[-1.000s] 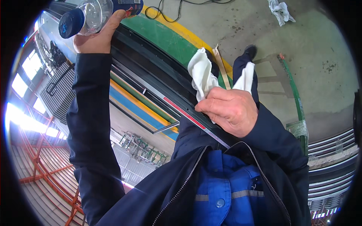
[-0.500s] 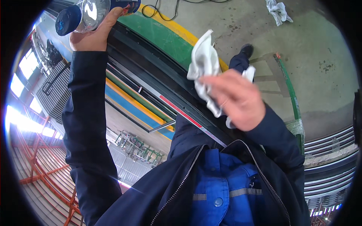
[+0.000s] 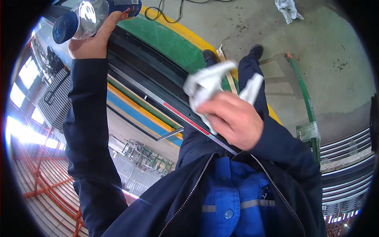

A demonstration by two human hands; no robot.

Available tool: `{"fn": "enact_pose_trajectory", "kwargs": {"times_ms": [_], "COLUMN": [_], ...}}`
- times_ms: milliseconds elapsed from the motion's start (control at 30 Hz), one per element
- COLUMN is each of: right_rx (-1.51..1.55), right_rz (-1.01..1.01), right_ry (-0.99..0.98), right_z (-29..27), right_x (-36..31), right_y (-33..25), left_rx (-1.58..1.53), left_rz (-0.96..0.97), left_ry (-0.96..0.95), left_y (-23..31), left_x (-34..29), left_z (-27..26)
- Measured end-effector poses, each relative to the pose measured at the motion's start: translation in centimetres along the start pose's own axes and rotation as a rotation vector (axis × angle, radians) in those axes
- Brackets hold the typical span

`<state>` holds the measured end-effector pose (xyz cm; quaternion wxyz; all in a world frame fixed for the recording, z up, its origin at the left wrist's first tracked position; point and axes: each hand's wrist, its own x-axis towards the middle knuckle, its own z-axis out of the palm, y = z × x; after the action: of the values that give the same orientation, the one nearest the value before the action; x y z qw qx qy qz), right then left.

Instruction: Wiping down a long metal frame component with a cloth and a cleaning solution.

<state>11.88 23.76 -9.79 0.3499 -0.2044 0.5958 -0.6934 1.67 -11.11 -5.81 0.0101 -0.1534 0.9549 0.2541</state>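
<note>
At the upper left, my left hand [image 3: 91, 46] is wrapped round a clear plastic bottle [image 3: 91, 19] with a dark blue end and a dark blue label, tilted almost on its side. A crumpled white cloth [image 3: 207, 81] is pinched in my right hand [image 3: 236, 120], in front of my body; the cloth is blurred by motion and part of it sticks out behind the fingers. Beneath both hands runs a long black metal profile [image 3: 146, 63]. Along its near edge lies a silver strip with a red scale [image 3: 185, 117]. Whether the cloth touches the profile I cannot tell.
Green and yellow bars [image 3: 162, 41] run beside the profile, and a wooden strip [image 3: 227, 69] lies near my feet. A black cable [image 3: 160, 14] and another white cloth [image 3: 289, 10] are on the floor. To the right stands a green frame [image 3: 302, 89] near stacked profiles [image 3: 347, 158].
My right hand and the cloth have moved nearer my body and slightly left, and the cloth has bunched up. The left hand with the bottle has shifted slightly left in view.
</note>
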Motion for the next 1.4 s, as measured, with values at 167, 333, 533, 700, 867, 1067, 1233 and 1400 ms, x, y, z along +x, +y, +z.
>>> {"fn": "enact_pose_trajectory", "kwargs": {"times_ms": [167,333,533,700,867,1067,1233,1400], "right_rx": [0.002,0.14,0.653,0.476,0.211,-0.008,-0.118,-0.045], "right_rz": [-0.092,0.155,0.426,0.324,0.172,0.027,-0.072,0.025], "right_ry": [0.036,-0.218,0.009,-0.119,-0.091,-0.012,-0.065,-0.146], "right_z": [0.6,-3.0,-3.1,-2.9,-1.2,-0.4,-0.6,-1.0], "right_x": [2.3,-2.0,-0.1,0.1,0.5,1.0,1.8,2.0], "right_y": [0.9,1.1,0.1,0.0,-0.1,-0.1,-0.3,-0.9], "left_rx": [-0.062,0.046,0.027,0.047,0.013,0.073,-0.02,0.008], "left_rz": [0.121,0.112,0.163,0.162,0.166,0.193,0.183,0.253], "left_ry": [0.012,0.009,0.003,-0.034,-0.006,-0.021,0.016,0.005], "left_y": [0.3,1.6,1.1,0.5,0.9,0.6,0.7,1.1], "left_x": [0.0,-0.4,0.4,0.6,0.5,0.5,0.5,0.3], "left_z": [0.7,0.4,-0.2,-0.9,-0.5,-1.0,-0.6,-0.3]}}
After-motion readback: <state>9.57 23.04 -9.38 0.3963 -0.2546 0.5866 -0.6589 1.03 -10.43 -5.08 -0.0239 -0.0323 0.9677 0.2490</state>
